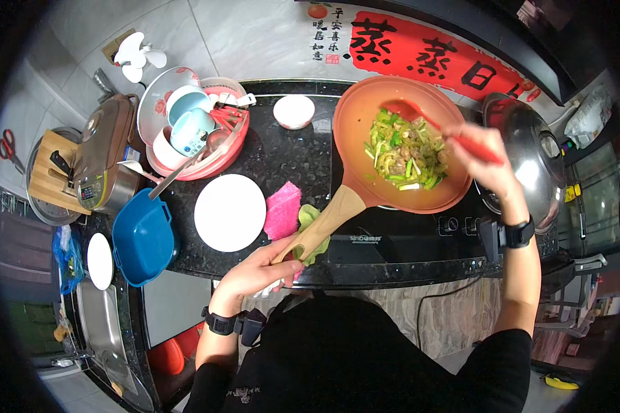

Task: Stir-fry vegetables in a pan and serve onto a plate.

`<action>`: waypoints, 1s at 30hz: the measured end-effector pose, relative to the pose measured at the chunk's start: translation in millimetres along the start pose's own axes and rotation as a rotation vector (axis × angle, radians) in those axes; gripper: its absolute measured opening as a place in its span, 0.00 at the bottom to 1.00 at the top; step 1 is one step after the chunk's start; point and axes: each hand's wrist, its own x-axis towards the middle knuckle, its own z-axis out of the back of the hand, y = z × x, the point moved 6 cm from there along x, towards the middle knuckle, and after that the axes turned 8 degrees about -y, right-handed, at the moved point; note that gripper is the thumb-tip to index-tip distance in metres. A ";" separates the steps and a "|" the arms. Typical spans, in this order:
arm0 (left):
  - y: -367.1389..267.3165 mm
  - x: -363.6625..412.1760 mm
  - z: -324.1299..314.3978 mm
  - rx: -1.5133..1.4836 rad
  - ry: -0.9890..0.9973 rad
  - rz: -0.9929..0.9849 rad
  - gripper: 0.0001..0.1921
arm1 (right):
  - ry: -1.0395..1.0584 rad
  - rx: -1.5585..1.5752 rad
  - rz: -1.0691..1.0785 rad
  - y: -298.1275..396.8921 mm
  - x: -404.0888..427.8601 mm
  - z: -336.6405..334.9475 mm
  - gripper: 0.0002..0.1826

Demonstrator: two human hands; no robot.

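Observation:
An orange frying pan (pixel 352 135) sits over the black cooktop (pixel 392 242). Its pale wooden handle (pixel 326 219) points toward me at the lower left. My left hand (pixel 261 273) grips the end of that handle. Inside the pan lies a heap of chopped green vegetables with small brownish pieces (pixel 405 147). With my right hand (pixel 483 157), slightly blurred, I hold a red spatula or spoon (pixel 478 149). Its head rests at the far side of the food. A pink cloth (pixel 283 209) and a green cloth (pixel 320 249) lie beside and beneath the handle.
Left of the pan are a white plate (pixel 230 212), a white bowl (pixel 294 111), a pink basin (pixel 240 144) of dishes and a blue basin (pixel 143 235). A rice cooker (pixel 106 149) stands farther left. To the right leans a large metal lid (pixel 529 170).

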 end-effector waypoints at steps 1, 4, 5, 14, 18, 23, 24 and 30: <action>0.5 -0.2 0.5 0.000 0.002 0.016 0.26 | 0.136 -0.040 0.010 7.7 -8.6 -4.8 0.08; 1.3 1.2 0.3 -0.017 0.017 0.012 0.26 | 0.207 -0.016 0.077 24.0 -29.0 3.1 0.10; 1.8 1.5 1.0 -0.017 0.017 0.014 0.26 | 0.229 -0.023 0.058 29.6 -30.3 11.4 0.11; 0.9 0.0 1.3 -0.015 -0.012 0.042 0.26 | 0.256 0.034 -0.012 30.3 -45.6 14.2 0.12; 3.0 0.7 1.8 -0.008 -0.023 0.015 0.25 | 0.263 0.020 -0.011 41.2 -41.5 37.5 0.11; 0.3 -1.9 0.1 0.017 -0.027 0.008 0.25 | 0.315 0.066 -0.107 35.6 -45.4 29.9 0.12; 1.0 -1.7 0.7 0.014 -0.030 0.008 0.25 | 0.314 0.042 -0.085 38.0 -43.4 24.3 0.12; 1.9 -1.4 1.7 0.006 -0.035 -0.013 0.24 | 0.242 0.054 -0.174 45.3 -46.3 64.8 0.11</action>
